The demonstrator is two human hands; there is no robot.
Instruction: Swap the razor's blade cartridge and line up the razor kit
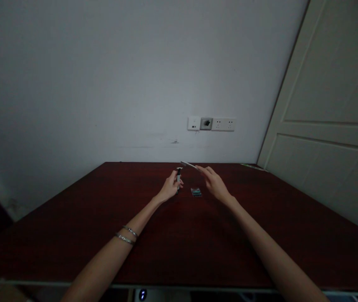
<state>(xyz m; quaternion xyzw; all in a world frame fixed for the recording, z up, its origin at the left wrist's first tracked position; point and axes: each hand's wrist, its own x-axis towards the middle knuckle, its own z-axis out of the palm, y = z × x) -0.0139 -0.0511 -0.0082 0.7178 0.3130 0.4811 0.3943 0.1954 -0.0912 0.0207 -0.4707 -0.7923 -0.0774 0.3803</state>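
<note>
My left hand (169, 187) is closed around the handle of a razor (178, 175), which stands upright with its T-shaped head on top. In my right hand (213, 183), the fingers pinch the end of a slim, pale brush (189, 165) shaped like a toothbrush. The brush points left and its bristled end hangs just above and right of the razor's head; whether they touch I cannot tell. Below and between the hands, a small clear pack (196, 192) with something teal in it lies on the table.
The dark red-brown table (179, 251) reaches back to a pale wall (128, 84). Sockets and switches (212, 123) sit on that wall. A pale panelled door (330, 109) stands along the right side. A flat strip (253, 167) lies at the table's far right corner.
</note>
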